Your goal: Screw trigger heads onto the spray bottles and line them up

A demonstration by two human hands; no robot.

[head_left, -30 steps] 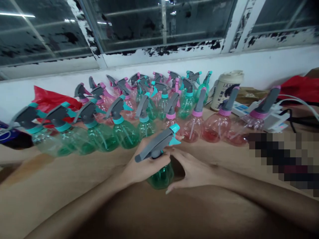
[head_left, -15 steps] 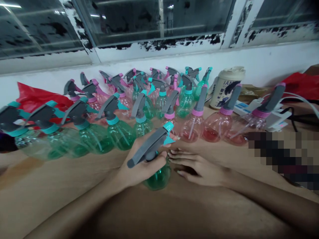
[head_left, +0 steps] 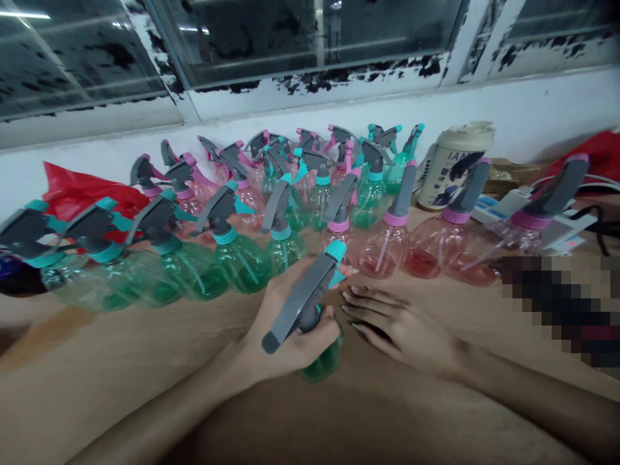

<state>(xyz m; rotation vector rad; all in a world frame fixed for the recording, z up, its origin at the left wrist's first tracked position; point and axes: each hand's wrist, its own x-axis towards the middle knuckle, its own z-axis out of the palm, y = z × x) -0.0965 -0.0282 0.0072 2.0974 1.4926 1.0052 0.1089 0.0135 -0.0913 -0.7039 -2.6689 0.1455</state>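
Observation:
My left hand is wrapped round the neck of a green spray bottle with a grey and teal trigger head, which stands on the wooden table. Just right of the bottle, my right hand lies flat on the table with its fingers stretched out, empty, fingertips close to the bottle. Behind both hands stand several green spray bottles and pink spray bottles in rows.
A red plastic bag lies at the back left. A cream cup with dark print and a white power strip with cables sit at the back right. The white wall and window frame run behind the bottles.
My right hand has come off the green bottle and now lies flat beside it. My left hand has turned the bottle so the trigger points more toward me.

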